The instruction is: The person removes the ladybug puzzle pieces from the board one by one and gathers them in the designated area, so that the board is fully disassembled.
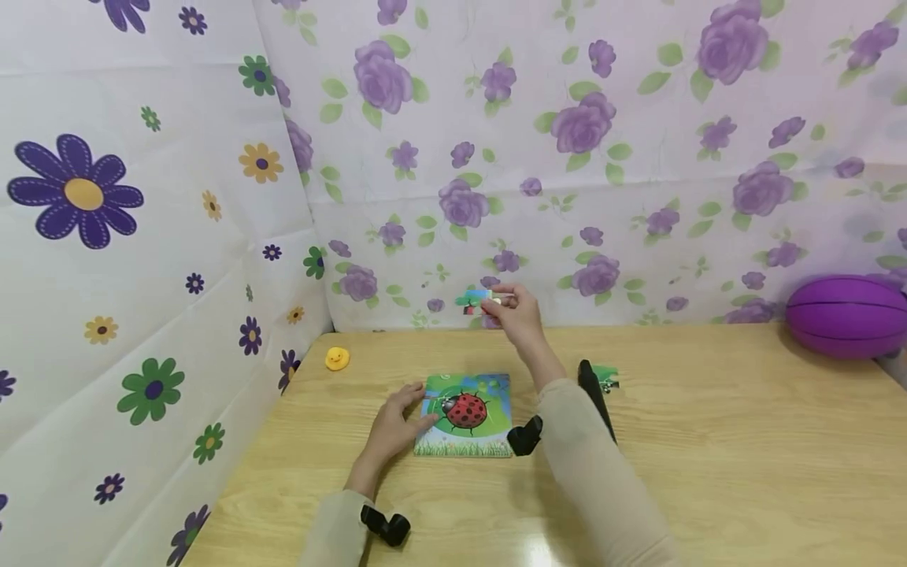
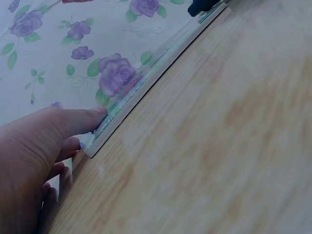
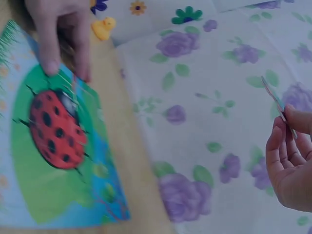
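A square board with a ladybug picture [image 1: 464, 412] lies flat on the wooden table in the head view. My left hand [image 1: 394, 425] rests at its left side, thumb laid over the picture and fingers along the edge. In the left wrist view the thumb [image 2: 85, 119] presses near the board's corner [image 2: 100, 139]. Raised beyond the board's far side, my right hand [image 1: 520, 316] pinches a small flat jigsaw puzzle piece [image 1: 473, 299] between thumb and fingers. The right wrist view shows that piece [image 3: 273, 95] almost edge-on.
A yellow toy duck [image 1: 337, 359] sits near the table's back left corner. Right of my right sleeve lies a green puzzle piece [image 1: 605, 376], partly covered by a black strap. A purple ball [image 1: 846, 316] is at the far right. Flowered cloth [image 1: 453, 157] hangs behind the table.
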{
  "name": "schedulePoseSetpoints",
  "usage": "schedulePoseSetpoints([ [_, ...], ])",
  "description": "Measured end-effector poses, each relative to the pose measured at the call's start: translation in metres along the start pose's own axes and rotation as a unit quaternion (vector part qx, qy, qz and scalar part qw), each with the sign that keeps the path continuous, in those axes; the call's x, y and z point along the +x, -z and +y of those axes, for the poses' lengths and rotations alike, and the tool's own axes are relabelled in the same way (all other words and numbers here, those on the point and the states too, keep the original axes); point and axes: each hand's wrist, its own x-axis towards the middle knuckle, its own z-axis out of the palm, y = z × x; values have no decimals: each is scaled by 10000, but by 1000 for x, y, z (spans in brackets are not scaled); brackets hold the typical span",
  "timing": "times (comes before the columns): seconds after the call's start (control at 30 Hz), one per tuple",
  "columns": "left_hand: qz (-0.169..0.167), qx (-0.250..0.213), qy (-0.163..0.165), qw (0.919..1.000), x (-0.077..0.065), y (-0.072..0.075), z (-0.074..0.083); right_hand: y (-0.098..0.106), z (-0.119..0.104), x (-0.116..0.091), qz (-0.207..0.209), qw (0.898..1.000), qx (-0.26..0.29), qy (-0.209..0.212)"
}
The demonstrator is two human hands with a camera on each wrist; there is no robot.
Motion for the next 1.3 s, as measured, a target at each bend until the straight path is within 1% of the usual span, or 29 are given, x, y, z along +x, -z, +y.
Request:
schedulePoseSetpoints([
  [0.1,-16,42,17,10000,-2,-3,-3,18,-13,6,-22,9998,-189,22],
  [0.17,30,91,-78,9999,-2,-3,-4,33,-21,11,-38,9993,-369,67],
  [0.27,45,60,-168,9998,-1,-2,-4,59,-30,18,-23,9975,-698,50],
  [0.33,41,65,-211,9997,-1,-2,-3,79,-35,21,-12,9969,-791,0],
  [0.4,18,27,-113,9999,-2,-2,-2,98,-37,22,34,9966,-828,-28],
  [0.47,12,18,-36,10000,-2,-1,-1,116,-39,22,90,9973,-733,-24],
  [0.6,19,3,1,10000,-1,0,1,148,-40,18,216,9983,-540,9],
  [0.67,32,0,-14,10000,-1,-1,1,162,-39,15,249,9975,-664,-25],
  [0.77,52,18,-17,10000,-1,-1,1,181,-33,11,236,9938,-1079,-98],
  [0.83,47,23,-1,10000,-1,-2,1,194,-27,9,172,9888,-1473,-151],
  [0.97,39,26,-40,10000,-2,-3,1,221,-11,5,-30,9798,-1964,-371],
  [1.07,-3,-4,-9,10000,-3,-4,1,239,2,0,-177,9751,-2118,-630],
  [1.13,-26,-9,23,10000,-3,-4,1,248,10,-5,-270,9722,-2208,-730],
  [1.2,-22,7,62,10000,-2,-4,1,254,17,-8,-366,9695,-2292,-791],
  [1.3,24,20,32,10000,-1,-3,1,260,27,-12,-488,9656,-2429,-791],
])
